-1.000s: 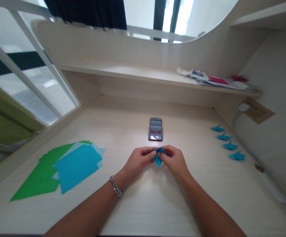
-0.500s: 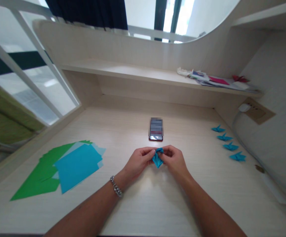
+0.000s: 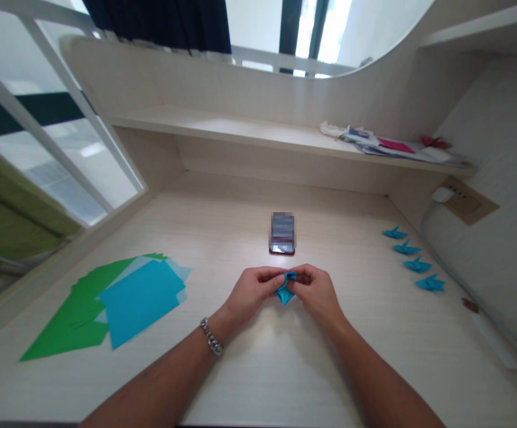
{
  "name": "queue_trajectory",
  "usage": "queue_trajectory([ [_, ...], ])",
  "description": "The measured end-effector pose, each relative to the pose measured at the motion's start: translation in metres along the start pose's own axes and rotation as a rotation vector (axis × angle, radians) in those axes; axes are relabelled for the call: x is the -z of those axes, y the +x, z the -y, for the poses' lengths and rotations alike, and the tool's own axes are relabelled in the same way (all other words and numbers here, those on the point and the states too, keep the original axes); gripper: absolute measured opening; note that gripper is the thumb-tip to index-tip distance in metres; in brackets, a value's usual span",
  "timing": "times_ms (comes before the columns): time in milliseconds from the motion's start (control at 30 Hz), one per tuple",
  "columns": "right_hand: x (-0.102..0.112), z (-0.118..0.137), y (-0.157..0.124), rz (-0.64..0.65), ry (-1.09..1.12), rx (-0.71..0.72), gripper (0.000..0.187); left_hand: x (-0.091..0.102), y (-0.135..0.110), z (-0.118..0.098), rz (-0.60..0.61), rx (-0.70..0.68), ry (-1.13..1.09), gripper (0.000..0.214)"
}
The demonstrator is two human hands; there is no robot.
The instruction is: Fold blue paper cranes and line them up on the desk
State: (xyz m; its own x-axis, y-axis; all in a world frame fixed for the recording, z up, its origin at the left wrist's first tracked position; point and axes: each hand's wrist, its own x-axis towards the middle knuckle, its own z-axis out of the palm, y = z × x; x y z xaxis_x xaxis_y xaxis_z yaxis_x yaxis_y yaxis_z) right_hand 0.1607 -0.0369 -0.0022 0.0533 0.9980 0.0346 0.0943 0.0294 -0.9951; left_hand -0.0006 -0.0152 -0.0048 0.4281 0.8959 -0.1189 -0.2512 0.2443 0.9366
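Note:
Both hands meet over the middle of the pale wooden desk (image 3: pixel 249 368). My left hand (image 3: pixel 251 291), with a metal bracelet at the wrist, and my right hand (image 3: pixel 316 291) pinch a small folded blue paper piece (image 3: pixel 285 290) between their fingertips. Its lower point hangs below the fingers, and its top is partly hidden by them. A phone (image 3: pixel 282 233) lies flat on the desk just beyond the hands.
A fanned stack of blue sheets (image 3: pixel 140 300) lies over green sheets (image 3: pixel 73 318) at the left. Several finished blue paper figures (image 3: pixel 412 257) sit in a row at the right. Papers (image 3: pixel 392 147) lie on the shelf behind, and a wall socket (image 3: pixel 461 201) with a cable is at the far right.
The fingers have closed in more over the blue paper piece, so less of it shows. The hands stay in the same spot.

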Motion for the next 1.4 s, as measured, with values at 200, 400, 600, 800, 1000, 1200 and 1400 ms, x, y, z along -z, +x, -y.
queue_trajectory([
  [200, 0.0049, 0.0075, -0.0011, 0.063, -0.186, 0.048, 0.019, 0.0011, 0.0007, -0.0017, -0.018, -0.019, 0.049, 0.028],
  [400, 0.0037, 0.0055, -0.0028, -0.028, -0.307, 0.132, 0.015, -0.0002, 0.0016, -0.0007, -0.08, 0.006, 0.055, 0.024],
  [600, 0.0036, 0.0025, -0.0005, -0.018, -0.237, 0.116, 0.015, 0.0, 0.0016, 0.0008, -0.037, 0.032, 0.057, 0.022],
  [800, 0.0034, 0.0051, -0.0001, 0.004, -0.222, 0.117, 0.018, -0.0015, -0.0001, -0.0012, -0.028, 0.095, -0.009, 0.022],
  [1000, 0.0024, 0.0034, -0.0002, 0.01, -0.213, 0.085, 0.017, -0.004, -0.0007, -0.0016, -0.054, 0.139, -0.051, 0.015],
  [1200, 0.0007, 0.0051, -0.0013, 0.042, -0.182, 0.074, 0.023, -0.004, -0.0015, -0.0016, -0.016, 0.129, -0.032, 0.013],
  [1400, 0.0023, 0.0041, 0.0017, 0.011, -0.145, 0.049, 0.015, -0.0037, -0.0035, 0.0003, 0.047, 0.139, 0.062, 0.015],
])
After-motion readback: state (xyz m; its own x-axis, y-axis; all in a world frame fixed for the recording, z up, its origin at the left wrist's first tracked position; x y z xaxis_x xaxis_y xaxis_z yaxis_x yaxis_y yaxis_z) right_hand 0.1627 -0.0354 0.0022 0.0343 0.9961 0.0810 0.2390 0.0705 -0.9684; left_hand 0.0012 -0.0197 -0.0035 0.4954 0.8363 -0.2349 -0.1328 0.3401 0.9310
